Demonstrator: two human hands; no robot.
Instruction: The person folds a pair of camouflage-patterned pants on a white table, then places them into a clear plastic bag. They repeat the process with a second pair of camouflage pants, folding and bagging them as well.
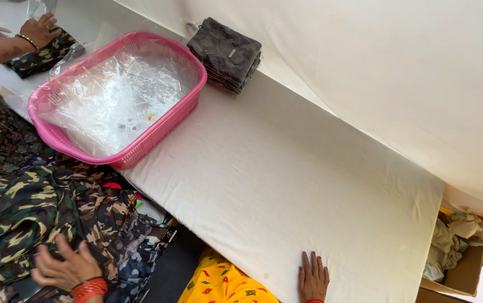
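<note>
My left hand [66, 268], with red bangles at the wrist, rests with spread fingers on a pile of camouflage garments [34, 207] at the lower left. My right hand [313, 278] lies flat, fingers apart, on the near edge of a white padded table [308, 168]. It holds nothing. My yellow patterned clothing [222, 283] shows between the two hands.
A pink plastic basket [188, 106] filled with clear plastic bags [115, 98] sits on the table's far left. A stack of folded dark camouflage garments [225, 53] lies behind it. Another person's hands [38, 29] handle a bag and garment at top left. A cardboard box [460, 269] with cloth stands at right.
</note>
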